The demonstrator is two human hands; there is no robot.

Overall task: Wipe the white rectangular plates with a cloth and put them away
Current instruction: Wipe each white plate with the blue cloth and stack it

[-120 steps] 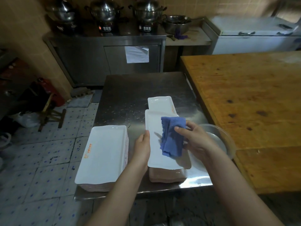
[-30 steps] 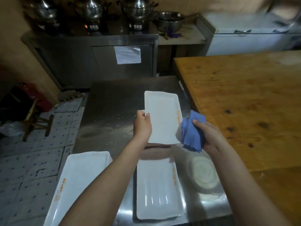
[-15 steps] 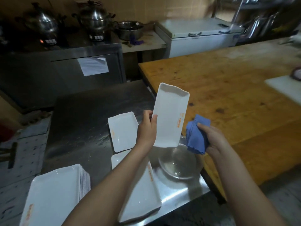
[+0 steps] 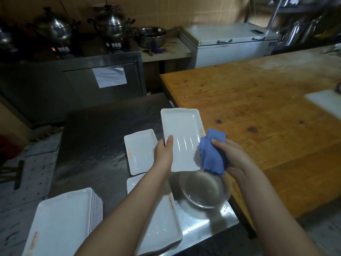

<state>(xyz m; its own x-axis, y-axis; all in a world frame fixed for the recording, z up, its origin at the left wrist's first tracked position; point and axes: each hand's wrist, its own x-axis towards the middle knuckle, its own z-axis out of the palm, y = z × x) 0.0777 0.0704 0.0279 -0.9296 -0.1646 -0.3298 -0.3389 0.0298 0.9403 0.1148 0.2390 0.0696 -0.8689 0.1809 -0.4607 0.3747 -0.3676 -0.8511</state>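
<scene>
My left hand [image 4: 164,154] grips a white rectangular plate [image 4: 182,137] by its left edge, thumb on the upper face, and holds it in the air above the steel table [image 4: 96,141]. My right hand [image 4: 228,156] holds a bunched blue cloth [image 4: 213,154] against the plate's right edge. A smaller white plate [image 4: 140,152] lies flat on the table to the left. A plate [image 4: 160,224] lies under my left forearm. A tall stack of white plates [image 4: 62,220] stands at the table's front left corner.
A shallow steel bowl [image 4: 204,191] sits on the table below the held plate. A large wooden table [image 4: 262,115] stretches to the right, bearing a white board [image 4: 326,102]. Steel counter with pots [image 4: 112,24] and a white chest freezer [image 4: 230,45] stand behind.
The held plate has tipped from steeply upright to nearly flat, its face toward me. The cloth has moved in against its right edge. The view has shifted slightly.
</scene>
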